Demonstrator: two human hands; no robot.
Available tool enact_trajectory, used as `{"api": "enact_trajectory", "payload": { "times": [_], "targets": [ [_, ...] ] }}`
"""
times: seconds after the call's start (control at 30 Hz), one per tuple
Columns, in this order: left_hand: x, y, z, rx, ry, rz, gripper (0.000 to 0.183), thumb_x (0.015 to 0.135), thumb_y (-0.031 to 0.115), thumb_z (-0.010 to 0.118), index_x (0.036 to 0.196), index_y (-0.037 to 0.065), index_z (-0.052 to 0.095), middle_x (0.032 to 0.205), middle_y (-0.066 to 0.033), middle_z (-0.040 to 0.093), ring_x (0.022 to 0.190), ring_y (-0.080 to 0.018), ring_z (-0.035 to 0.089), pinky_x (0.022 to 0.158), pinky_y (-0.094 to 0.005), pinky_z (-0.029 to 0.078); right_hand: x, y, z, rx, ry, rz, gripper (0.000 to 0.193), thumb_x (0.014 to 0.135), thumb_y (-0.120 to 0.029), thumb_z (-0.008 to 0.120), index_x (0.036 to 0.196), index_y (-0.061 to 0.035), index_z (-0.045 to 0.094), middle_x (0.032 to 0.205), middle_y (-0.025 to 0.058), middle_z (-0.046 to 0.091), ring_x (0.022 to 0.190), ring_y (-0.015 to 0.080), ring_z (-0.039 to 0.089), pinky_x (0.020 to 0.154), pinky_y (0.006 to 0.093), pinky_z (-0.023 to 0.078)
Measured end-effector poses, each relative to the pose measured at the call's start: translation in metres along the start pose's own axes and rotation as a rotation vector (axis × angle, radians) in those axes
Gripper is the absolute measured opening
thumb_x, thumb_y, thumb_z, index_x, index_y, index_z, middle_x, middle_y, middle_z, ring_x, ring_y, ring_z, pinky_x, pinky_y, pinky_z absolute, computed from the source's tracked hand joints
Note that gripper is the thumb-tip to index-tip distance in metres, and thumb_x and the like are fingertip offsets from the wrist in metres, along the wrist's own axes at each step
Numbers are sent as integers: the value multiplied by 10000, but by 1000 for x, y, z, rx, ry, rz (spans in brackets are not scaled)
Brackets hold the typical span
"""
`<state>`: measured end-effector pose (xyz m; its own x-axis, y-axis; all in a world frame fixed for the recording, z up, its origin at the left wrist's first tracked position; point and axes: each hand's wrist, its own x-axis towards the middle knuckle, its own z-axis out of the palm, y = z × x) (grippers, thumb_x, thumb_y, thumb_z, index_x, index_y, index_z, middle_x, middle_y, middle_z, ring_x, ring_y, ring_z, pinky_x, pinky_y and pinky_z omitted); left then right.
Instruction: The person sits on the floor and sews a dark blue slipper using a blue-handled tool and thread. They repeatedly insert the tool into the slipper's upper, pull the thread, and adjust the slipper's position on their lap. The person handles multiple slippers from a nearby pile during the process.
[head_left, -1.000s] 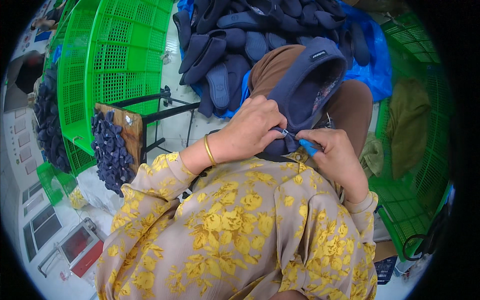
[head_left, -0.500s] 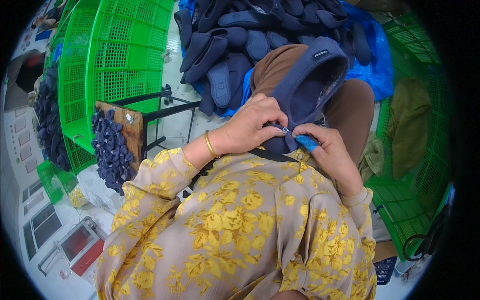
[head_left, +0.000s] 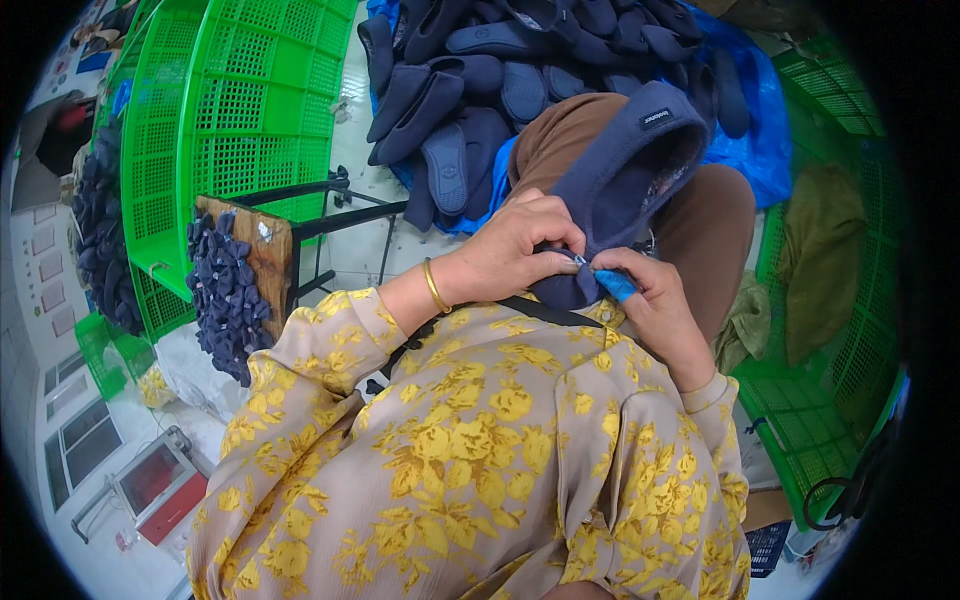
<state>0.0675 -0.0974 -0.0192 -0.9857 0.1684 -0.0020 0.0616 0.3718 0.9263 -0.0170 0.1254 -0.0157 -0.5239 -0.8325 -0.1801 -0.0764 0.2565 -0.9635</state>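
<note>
A navy slipper [head_left: 592, 190] with a small dark label rests over my lap, its opening facing up. My left hand [head_left: 525, 240], with a gold bangle at the wrist, pinches the slipper's near end between thumb and bent fingers. Close against it, my right hand [head_left: 655, 298] is closed on the same end, with blue tape around one finger. A fold of navy fabric [head_left: 568, 292] shows below the fingertips. A small pale bit lies between the two thumbs; it is too small to name.
Many navy slippers [head_left: 445, 170] are heaped on a blue plastic sheet [head_left: 765, 130] ahead. To the left, small navy fabric pieces [head_left: 225, 300] are piled on a wooden-topped stool [head_left: 275, 260]. Green plastic crates [head_left: 260, 90] stand at both sides. Olive cloth [head_left: 822, 260] hangs at right.
The whole view has shifted slightly. Both hands keep their pinch at the slipper's near end, with only small movement of the fingers.
</note>
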Motion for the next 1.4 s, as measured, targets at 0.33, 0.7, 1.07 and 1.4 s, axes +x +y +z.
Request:
{"api": "enact_trajectory", "payload": {
  "times": [0.33,0.7,1.07,1.4],
  "targets": [
    [0,1,-3,15,-48,-6,119,822,152,735,917,95,689,850,1,575,835,-161,511,797,-297,407,-1,1,-9,-13,-82,-36,452,728,125,520,1109,-64,672,1038,153,700,946,300,686,857,336,519],
    [3,2,-4,8,-57,-42,122,821,147,730,920,91,687,857,-5,578,839,-165,512,792,-305,412,2,1,-2,-72,-12,-69,328,773,79,572,1062,-63,636,961,156,677,895,330,671,781,366,520],
    [4,12,0,108,-34,-22,107,814,147,717,897,101,669,832,-16,542,818,-193,486,791,-320,381,1,-9,8,-368,78,16,252,796,-159,688,948,-47,522,829,155,646,734,366,640,628,423,499],
    [2,13,4,162,-17,-12,132,795,105,702,920,94,659,868,-38,536,859,-228,479,836,-342,369,7,-2,23,-308,131,-96,448,721,-87,690,1111,-108,470,824,108,637,721,342,651,610,420,510]
  ]
}}
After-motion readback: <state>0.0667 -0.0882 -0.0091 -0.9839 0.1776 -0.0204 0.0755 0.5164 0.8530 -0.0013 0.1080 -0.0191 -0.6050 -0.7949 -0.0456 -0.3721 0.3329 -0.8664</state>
